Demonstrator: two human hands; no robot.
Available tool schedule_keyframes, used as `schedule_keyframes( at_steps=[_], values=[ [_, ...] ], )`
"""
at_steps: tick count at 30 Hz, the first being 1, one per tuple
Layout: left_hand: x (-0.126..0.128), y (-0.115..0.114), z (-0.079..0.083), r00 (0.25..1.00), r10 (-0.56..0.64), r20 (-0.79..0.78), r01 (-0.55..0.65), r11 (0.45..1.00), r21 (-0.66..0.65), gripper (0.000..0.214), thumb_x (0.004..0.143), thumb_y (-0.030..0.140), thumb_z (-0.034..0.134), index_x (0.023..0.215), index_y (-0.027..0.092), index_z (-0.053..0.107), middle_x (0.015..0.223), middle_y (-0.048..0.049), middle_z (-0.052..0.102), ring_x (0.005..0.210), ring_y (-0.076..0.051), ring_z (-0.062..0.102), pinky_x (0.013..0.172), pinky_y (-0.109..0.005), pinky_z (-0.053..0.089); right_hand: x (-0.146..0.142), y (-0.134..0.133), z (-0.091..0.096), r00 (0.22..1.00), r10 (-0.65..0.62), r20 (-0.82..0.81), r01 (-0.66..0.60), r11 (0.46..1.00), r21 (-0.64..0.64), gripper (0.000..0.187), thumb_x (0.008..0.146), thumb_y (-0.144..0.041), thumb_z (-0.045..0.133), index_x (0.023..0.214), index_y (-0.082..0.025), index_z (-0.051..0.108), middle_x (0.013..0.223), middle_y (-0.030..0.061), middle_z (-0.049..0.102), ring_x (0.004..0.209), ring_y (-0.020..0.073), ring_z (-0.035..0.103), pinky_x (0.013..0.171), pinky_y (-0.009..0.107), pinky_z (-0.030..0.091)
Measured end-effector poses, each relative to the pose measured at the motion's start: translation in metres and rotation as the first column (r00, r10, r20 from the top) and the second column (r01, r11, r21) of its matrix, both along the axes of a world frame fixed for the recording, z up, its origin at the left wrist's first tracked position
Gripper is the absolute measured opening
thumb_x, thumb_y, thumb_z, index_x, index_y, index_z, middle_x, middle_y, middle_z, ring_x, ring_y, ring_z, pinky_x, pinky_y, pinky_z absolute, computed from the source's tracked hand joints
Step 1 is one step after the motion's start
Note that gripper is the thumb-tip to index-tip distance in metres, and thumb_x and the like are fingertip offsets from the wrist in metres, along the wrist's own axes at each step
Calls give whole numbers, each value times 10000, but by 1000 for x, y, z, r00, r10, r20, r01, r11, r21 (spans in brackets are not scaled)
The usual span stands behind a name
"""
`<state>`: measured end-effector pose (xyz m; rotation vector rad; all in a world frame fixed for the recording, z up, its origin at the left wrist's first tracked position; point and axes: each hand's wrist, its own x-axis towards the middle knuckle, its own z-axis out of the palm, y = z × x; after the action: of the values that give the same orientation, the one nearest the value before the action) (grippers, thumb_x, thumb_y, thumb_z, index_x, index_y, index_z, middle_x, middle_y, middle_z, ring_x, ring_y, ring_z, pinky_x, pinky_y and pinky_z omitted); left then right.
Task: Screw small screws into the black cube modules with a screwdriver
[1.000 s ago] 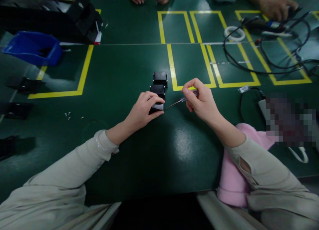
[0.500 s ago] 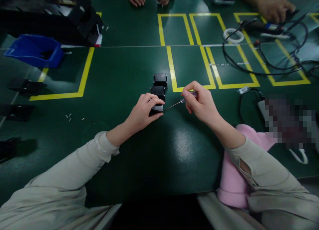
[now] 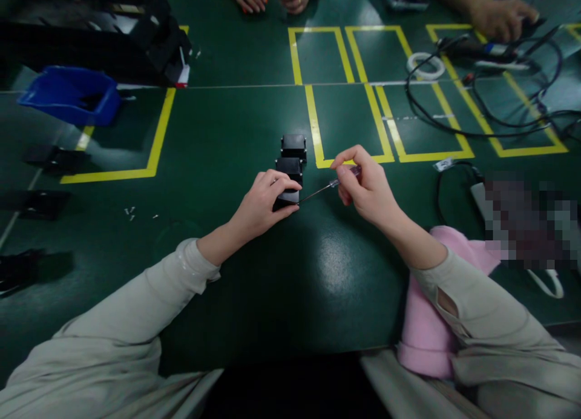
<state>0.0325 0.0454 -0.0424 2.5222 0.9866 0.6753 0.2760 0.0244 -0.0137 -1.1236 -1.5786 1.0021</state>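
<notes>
The left hand (image 3: 262, 202) was closed around a small black block (image 3: 287, 175) standing on the green worktop (image 3: 227, 140), a second black block (image 3: 293, 145) just behind it. The right hand (image 3: 365, 188) pinched a thin screwdriver (image 3: 327, 188), its tip at the held block's side.

No legible text, label, brand or number is showing. The black block (image 3: 288, 166) under the left grip (image 3: 261, 204) and the screwdriver (image 3: 333, 183) in the right grip (image 3: 368, 192) are displaying no readable marking. The yellow outlines (image 3: 158, 128) beyond both grips are carrying no characters.
</notes>
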Motion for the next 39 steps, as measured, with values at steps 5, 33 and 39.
schedule_keyframes(
  at_steps=[5, 33, 39],
  values=[
    [0, 0, 1, 1000, 8, -7, -9, 1000, -17, 301, 919, 240, 682, 1205, 201, 595, 1212, -87, 591, 1147, -258, 537, 992, -426, 441, -1, 0, 3, 999, -17, 32, 17, 1000, -14, 200, 977, -393, 545, 859, -234, 515, 440, -97, 425, 350, 94, 447, 376, 247, 302],
    [-1, -2, 2, 1000, 20, -5, -20, 999, -30, 303, 911, 230, 682, 1201, 202, 598, 1203, -92, 594, 1133, -262, 538, 994, -438, 448, 1, 0, 2, 999, 37, 32, -37, 999, 10, 146, 1000, -381, 522, 944, -247, 535, 467, -97, 438, 370, 101, 458, 391, 266, 322],
    [-2, -2, 1, 1000, 25, -4, -25, 999, -32, 308, 911, 236, 684, 1205, 213, 594, 1213, -89, 591, 1150, -266, 537, 1005, -450, 445, 0, -1, 5, 998, 22, 57, -23, 1000, 4, 224, 992, -421, 527, 861, -240, 543, 456, -91, 426, 368, 94, 454, 395, 265, 318]
  ],
)
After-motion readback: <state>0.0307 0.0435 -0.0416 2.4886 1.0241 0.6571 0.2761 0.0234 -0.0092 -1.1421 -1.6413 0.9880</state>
